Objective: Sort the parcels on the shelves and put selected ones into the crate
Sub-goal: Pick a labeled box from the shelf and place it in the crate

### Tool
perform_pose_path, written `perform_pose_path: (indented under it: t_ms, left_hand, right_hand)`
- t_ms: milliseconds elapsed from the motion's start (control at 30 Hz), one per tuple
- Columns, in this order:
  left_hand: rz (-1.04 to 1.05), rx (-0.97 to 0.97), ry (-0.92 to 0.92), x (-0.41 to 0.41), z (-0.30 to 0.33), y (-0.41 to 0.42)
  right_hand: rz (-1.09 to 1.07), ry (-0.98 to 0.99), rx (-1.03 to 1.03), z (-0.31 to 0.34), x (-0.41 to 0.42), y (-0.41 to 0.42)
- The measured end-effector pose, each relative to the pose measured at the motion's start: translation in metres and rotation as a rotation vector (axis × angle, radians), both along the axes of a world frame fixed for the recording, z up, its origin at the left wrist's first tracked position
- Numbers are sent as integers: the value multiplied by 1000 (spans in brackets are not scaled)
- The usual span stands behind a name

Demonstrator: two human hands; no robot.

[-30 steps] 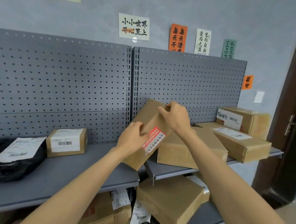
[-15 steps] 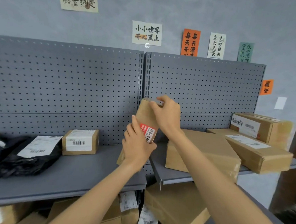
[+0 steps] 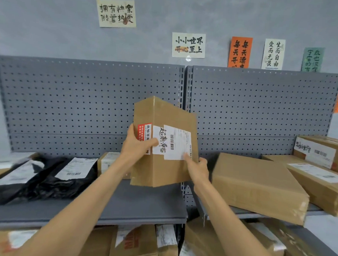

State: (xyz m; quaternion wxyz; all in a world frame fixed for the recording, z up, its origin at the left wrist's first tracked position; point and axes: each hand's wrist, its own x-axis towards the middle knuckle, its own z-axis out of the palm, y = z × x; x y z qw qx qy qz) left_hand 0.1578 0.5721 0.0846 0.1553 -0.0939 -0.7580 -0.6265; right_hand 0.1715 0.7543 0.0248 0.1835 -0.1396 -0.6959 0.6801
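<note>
I hold a brown cardboard parcel (image 3: pixel 168 116) upright in front of the grey pegboard, above the shelf (image 3: pixel 140 206). Its white shipping label with handwriting and a red sticker face me. My left hand (image 3: pixel 137 143) grips its left side, thumb across the label. My right hand (image 3: pixel 198 167) holds the lower right corner, a finger on the label. Other brown parcels lie on the right shelf: a large flat one (image 3: pixel 259 183), a long one (image 3: pixel 318 180) and a smaller one (image 3: pixel 323 149) on top. No crate is in view.
Black plastic mail bags (image 3: pixel 42 178) with white labels lie at the left of the shelf, a small box (image 3: pixel 108 162) behind my left arm. More cardboard parcels (image 3: pixel 138 245) fill the lower shelves. Paper signs hang on the grey wall above.
I have lifted the parcel off the shelf and turned it upright so its label faces me. My right hand has moved from its top to its lower right corner.
</note>
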Motion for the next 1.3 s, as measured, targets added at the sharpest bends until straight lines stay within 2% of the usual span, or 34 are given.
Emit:
perform_pose_path:
  t_ms: [100,233,367,467,567,700,900,1067,1300]
  left_hand:
    - [6,49,-40,-2,-3,-16]
    - [36,222,-58,-2,-8,-27]
    - [41,444,-54,4,-13,-22]
    - [6,642,-78,8,-21,-13]
    - [-38,728,-89,10,-33,-4]
    - [-95,637,-117,7,-37,-11]
    - [-4,474,-92,2,-23,-69]
    - [-247,217,-166,4,-18,-92]
    - [-212,391,-102,2,-34,-92]
  right_hand:
    - [37,-58,50,-7,-8,-14]
    - [-105,17,88,-10,-15,-30]
    - [-188,159,-173,-7,-13,-45]
    - [0,172,-506,-2,-8,-58]
    - [127,192,-625,-3,-9,-61]
    - [165,190,-601,-4,-14,-46]
    - [256,216,-423,6,-22,-1]
    - [379,252,-263,17,-28,16]
    - [527,286,-149,27,-31,20]
